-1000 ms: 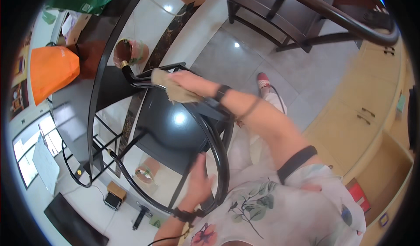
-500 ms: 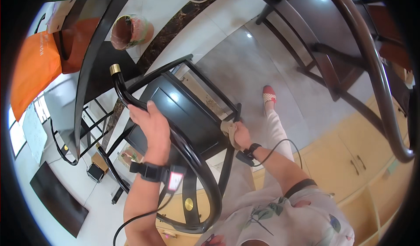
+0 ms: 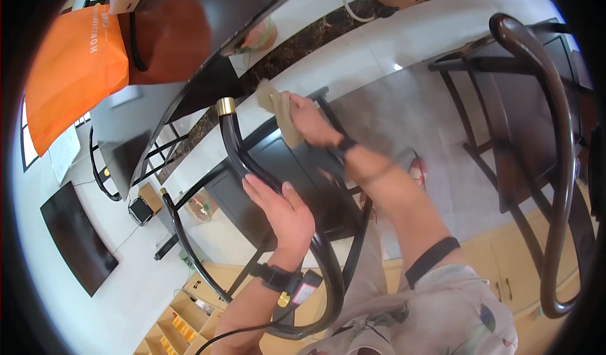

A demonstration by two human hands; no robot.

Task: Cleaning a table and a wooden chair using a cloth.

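At centre frame, left hand (image 3: 281,213) is clasped round the curved dark chair rail (image 3: 243,159); right hand (image 3: 309,123) grips a tan cloth (image 3: 281,112) pressed to the chair's front edge; advisable: brace the rail firmly, wipe along its length.

Just one view here, a fisheye worn on the head, so everything is seen from above, pointed steeply down. The chair (image 3: 287,165) is caught close up in the middle, with both forearms entering from the lower edge. Straight lines get bent near the rim, and the floor (image 3: 391,102) is seen farther below.
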